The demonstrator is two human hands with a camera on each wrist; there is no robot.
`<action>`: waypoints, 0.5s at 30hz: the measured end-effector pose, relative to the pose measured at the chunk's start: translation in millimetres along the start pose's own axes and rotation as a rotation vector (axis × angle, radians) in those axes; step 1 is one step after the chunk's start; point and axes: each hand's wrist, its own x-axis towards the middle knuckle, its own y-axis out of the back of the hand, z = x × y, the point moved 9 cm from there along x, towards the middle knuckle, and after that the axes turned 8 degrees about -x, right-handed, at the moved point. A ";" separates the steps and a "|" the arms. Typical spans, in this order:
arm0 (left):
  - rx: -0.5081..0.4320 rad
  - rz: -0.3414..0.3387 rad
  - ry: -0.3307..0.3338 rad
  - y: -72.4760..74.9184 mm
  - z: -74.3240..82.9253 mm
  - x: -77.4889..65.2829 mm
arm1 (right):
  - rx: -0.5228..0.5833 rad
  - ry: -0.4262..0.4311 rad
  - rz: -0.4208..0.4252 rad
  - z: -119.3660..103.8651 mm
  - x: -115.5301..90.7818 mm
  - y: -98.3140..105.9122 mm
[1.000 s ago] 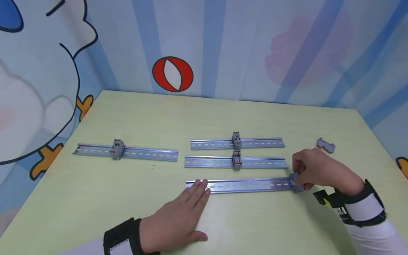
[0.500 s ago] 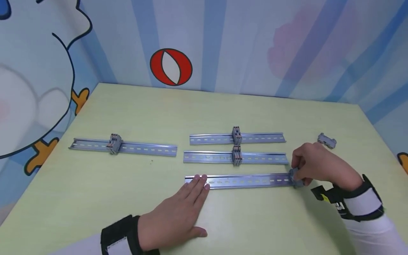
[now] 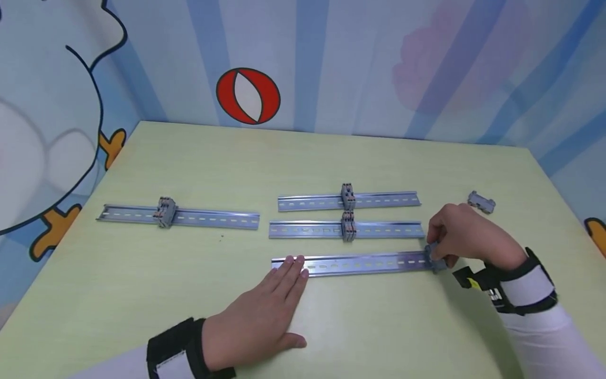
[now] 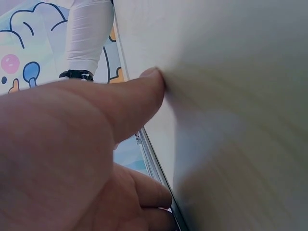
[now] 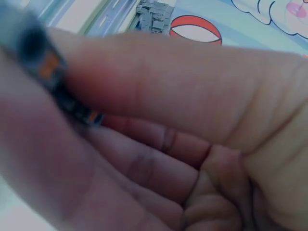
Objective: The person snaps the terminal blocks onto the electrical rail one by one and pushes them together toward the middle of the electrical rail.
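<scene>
The nearest slotted metal DIN rail [image 3: 360,264] lies across the table. Straight fingers of my left hand [image 3: 258,321] rest on its left end, with the thumb on the tabletop. At the rail's right end my right hand [image 3: 473,237] pinches a grey terminal block [image 3: 434,258] between thumb and fingers. Close up in the right wrist view, the terminal block [image 5: 43,57] shows orange spots and a dark round hole. Fingers cover much of it, so I cannot tell whether it is seated on the rail. Another grey terminal block [image 3: 481,202] lies flat beyond the right hand.
Two more rails, a middle rail [image 3: 303,229] and a back rail [image 3: 307,202], lie parallel behind. Each carries grey terminal blocks [image 3: 348,226] near its centre. A left rail [image 3: 218,219] bears a further block group [image 3: 165,212]. A cartoon-printed backdrop borders the table [image 3: 189,284].
The whole scene shifts slightly up and left in the head view as the camera moves. Both hands keep their places on the rail and the terminal block.
</scene>
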 end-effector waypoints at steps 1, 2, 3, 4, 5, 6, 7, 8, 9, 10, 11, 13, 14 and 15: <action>0.001 0.002 0.002 0.5 -0.5 0.2 | -0.004 0.001 0.000 -0.6 1.6 0.0; 0.001 0.004 0.004 0.8 -0.8 0.4 | -0.007 0.000 -0.004 -1.2 3.0 -0.2; 0.000 0.006 0.004 0.9 -0.8 0.6 | -0.008 -0.001 -0.010 -1.4 4.1 -0.7; 0.001 0.007 0.003 0.8 -0.7 0.8 | -0.008 -0.003 -0.020 -1.5 4.8 -1.8; 0.003 0.007 0.000 0.5 -0.4 1.0 | -0.003 -0.006 -0.034 -1.0 4.9 -3.1; 0.004 0.006 -0.002 0.0 -0.1 1.4 | 0.005 -0.010 -0.050 0.3 4.3 -4.7; 0.002 0.002 -0.004 -0.5 0.3 1.8 | 0.012 -0.011 -0.062 1.8 3.2 -5.8; 0.004 0.001 -0.006 -1.0 0.7 2.0 | 0.031 -0.010 -0.076 4.1 1.9 -6.5; 0.002 -0.001 -0.005 -1.4 0.7 2.2 | 0.057 -0.009 -0.092 6.6 0.3 -6.6; 0.001 -0.005 -0.002 -1.9 0.4 2.4 | 0.082 -0.005 -0.107 8.9 -1.2 -5.9; 0.001 -0.008 0.000 -2.0 0.0 2.7 | 0.109 0.007 -0.120 11.3 -2.9 -3.9; -0.003 -0.008 0.005 -1.8 -1.1 2.8 | 0.136 0.038 -0.132 16.3 -5.2 1.6; -0.003 -0.007 0.006 -1.5 -1.6 2.7 | 0.147 0.052 -0.140 18.7 -5.9 4.0; -0.006 -0.006 0.008 -1.2 -2.2 2.6 | 0.156 0.067 -0.150 20.7 -6.4 5.9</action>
